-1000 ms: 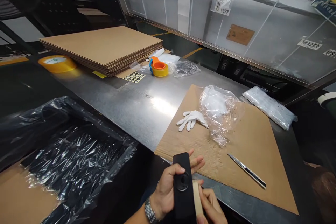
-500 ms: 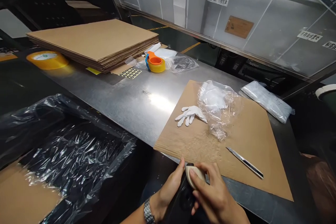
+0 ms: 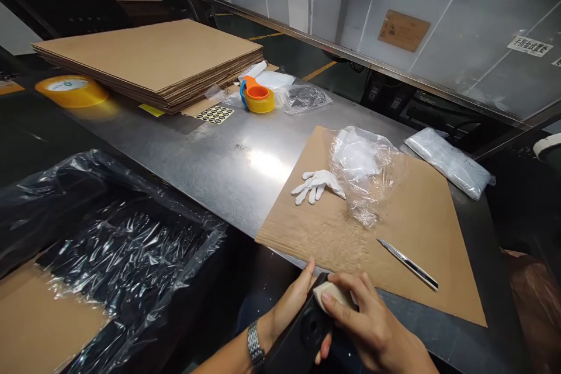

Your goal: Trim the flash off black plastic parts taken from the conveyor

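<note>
My left hand [image 3: 290,302], with a metal watch band at the wrist, grips a long black part [image 3: 294,336] that has a round recess in its face. My right hand [image 3: 372,322] pinches a beige pad [image 3: 329,294] and presses it against the part's upper end. The lower end of the part runs out of view at the bottom. Beyond my hands lies a brown cardboard sheet [image 3: 421,216]. On it are a white glove [image 3: 319,186], a clear plastic bag [image 3: 363,169] with white contents and a utility knife [image 3: 407,264].
A stack of cardboard sheets [image 3: 153,61] sits on the metal table [image 3: 210,163]. Near it are a tape roll [image 3: 72,92], an orange-and-blue tape dispenser [image 3: 258,95] and a sticker sheet [image 3: 214,114]. A box lined with black plastic [image 3: 131,245] stands at left; a wrapped packet [image 3: 449,160] lies at right.
The black part has tilted and shows more of its recessed face. My right hand and the beige pad have shifted slightly right along its end. The camera view has moved a little.
</note>
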Tool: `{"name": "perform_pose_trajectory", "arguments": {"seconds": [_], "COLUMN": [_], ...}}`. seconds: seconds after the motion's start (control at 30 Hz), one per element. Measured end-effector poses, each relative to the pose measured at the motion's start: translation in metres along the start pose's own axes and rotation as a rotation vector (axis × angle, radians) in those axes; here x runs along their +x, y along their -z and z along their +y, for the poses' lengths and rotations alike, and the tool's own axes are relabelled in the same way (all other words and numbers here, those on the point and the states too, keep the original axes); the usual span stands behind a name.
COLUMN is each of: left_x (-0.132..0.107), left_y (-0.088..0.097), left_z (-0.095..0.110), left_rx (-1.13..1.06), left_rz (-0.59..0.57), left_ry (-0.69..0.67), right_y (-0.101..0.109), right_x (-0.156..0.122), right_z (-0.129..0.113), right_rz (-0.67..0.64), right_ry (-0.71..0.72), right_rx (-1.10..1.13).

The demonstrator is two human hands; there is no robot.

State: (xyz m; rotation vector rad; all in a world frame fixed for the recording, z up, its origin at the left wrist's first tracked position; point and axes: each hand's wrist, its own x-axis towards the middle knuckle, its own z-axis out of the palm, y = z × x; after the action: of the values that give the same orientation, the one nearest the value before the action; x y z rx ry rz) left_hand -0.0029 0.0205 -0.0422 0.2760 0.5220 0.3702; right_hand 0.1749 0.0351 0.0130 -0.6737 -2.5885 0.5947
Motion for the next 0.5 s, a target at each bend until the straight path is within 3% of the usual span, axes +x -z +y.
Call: {"name": "perform_pose_trajectory", "arguments": {"seconds": [0.1, 0.2, 0.33, 0.43, 0.5], "left_x": [-0.002, 0.001, 0.003, -0.001, -0.004], "left_y": [-0.002, -0.005, -0.011, -0.014, -0.013], "left_z": [0.004, 0.004, 0.004, 0.009, 0.013], "left_rx": [0.022, 0.004, 0.043, 0.098, 0.072], "left_rz": [0.000, 0.079, 0.280, 0.474, 0.520], "left_ry": [-0.084, -0.209, -0.249, -0.378, -0.445], "right_y": [0.000, -0.003, -0.006, -0.012, -0.021], "right_x": [-0.003, -0.005, 0.004, 0.015, 0.020], "right_z": [0.007, 0.013, 0.005, -0.011, -0.023], "right_rz": [0.035, 0.112, 0.197, 0.160, 0.133], "right_ry": [-0.064, -0.127, -0.201, -0.133, -0.074], "right_rx": [-0.035, -0.050, -0.046, -0.117, -0.202]}}
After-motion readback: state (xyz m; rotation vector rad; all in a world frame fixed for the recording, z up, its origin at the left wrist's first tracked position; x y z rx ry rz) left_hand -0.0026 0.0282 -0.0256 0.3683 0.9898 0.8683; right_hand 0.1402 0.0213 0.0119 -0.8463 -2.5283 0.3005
